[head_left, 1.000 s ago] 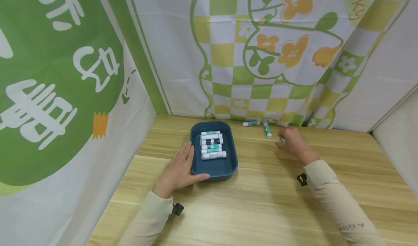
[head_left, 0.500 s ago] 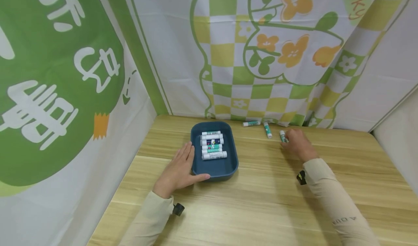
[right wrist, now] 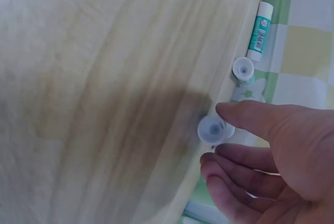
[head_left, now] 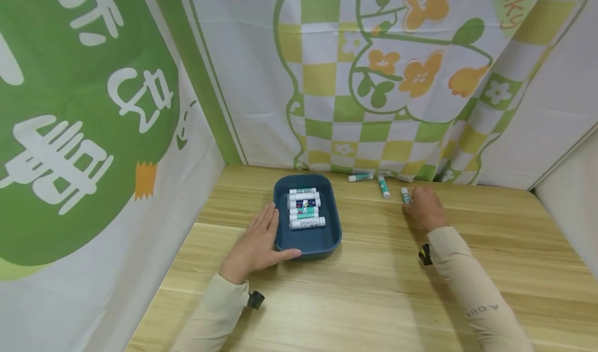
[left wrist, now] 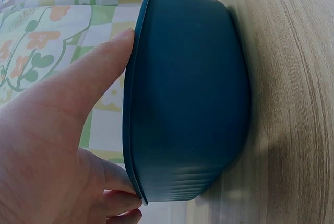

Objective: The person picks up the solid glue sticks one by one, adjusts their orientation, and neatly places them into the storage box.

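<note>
My left hand (head_left: 252,245) rests against a dark blue plastic tray (head_left: 330,243), fingers along its left side and thumb at the near rim. In the left wrist view, thumb and fingertips touch the tray's lip. Several glue sticks (head_left: 307,222) lie in a column inside it, mostly white with teal labels, one dark blue. My right hand (head_left: 426,207) pinches the near end of a white and teal glue stick (head_left: 405,195) on the table. The right wrist view shows this glue stick (right wrist: 212,130) end-on, between thumb and fingers.
Two more glue sticks lie at the back of the wooden table (head_left: 355,289): one sideways glue stick (head_left: 360,177) by the curtain and one slanted glue stick (head_left: 383,186). A checkered, flowered curtain (head_left: 345,118) hangs along the back edge; a green and white cloth (head_left: 140,134) hangs at left.
My right hand has shifted slightly right and back toward me, so more of the glue stick at its fingers shows. The left hand and tray stay nearly in place.
</note>
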Demonstrator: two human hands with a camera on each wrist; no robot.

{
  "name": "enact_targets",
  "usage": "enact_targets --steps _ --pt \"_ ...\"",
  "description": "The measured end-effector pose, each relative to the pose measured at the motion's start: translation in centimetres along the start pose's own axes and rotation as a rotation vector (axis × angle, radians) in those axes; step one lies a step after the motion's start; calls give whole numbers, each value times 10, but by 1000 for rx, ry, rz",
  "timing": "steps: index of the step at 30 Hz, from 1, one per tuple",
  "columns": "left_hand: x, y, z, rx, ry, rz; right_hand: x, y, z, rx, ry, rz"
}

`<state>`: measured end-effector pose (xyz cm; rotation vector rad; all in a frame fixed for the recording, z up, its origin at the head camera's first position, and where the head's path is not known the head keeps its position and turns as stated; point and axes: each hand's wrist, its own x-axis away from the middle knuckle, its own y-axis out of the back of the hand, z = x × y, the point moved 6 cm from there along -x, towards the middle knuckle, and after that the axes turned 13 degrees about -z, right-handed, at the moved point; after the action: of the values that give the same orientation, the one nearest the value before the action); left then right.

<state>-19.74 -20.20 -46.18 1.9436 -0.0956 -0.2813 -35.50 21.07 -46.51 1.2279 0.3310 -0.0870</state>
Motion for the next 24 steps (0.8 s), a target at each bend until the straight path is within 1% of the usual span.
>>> enact_targets --steps 6,11,14,20,24 --pt "1 -1 -1 4 1 4 3 -7 -6 20 -73 28" --pt "1 -1 -2 9 -1 -5 2 -5 -11 -3 -117 33" --pt "1 -1 -3 5 0 -1 2 -3 -12 -28 -115 35" --pt "0 0 -1 2 -1 3 1 4 -6 -120 -99 36" --pt "0 1 -1 5 2 2 -3 10 3 -127 -42 12"
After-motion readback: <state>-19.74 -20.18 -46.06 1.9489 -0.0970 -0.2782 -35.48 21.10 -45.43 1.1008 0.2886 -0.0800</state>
